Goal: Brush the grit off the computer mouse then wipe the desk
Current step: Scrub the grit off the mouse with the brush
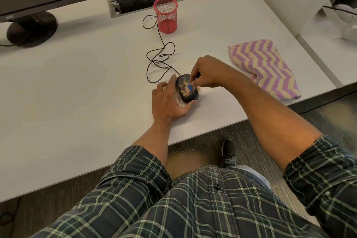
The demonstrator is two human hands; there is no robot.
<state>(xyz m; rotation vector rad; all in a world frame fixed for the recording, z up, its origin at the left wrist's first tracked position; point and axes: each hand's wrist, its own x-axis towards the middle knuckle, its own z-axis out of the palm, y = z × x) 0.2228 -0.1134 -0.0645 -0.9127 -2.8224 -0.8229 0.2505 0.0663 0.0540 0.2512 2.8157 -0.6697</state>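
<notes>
Our plaid sleeves fill the bottom of the frame; just above centre, our left hand grips the computer mouse by its side, steadying it on the desk. Our right hand pinches a small blue brush against the sandy grit. We judge brushing unfinished; next, sweep the rest off, then fetch the zigzag cloth at right.
</notes>
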